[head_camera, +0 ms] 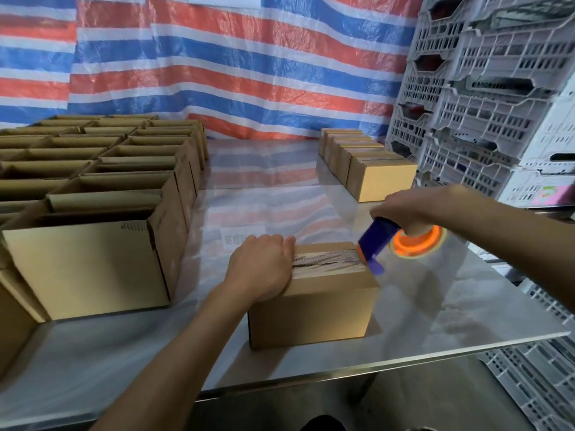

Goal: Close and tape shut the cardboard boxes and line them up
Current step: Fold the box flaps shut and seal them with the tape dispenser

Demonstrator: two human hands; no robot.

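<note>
Now taping near centre box (314,309), steadied under flat left hand (263,269), dispenser (375,244) gripped in right hand (410,209) at its right edge; next, probably cutting tape (326,265), then joining far-right row (370,169).

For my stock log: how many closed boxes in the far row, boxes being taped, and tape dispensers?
Brown closed cardboard boxes in the far row: 5
Brown cardboard box being taped: 1
Blue and orange tape dispenser: 1
Total: 7

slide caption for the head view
Left hand steadies a cardboard box while right hand holds a tape dispenser at its edge
</note>
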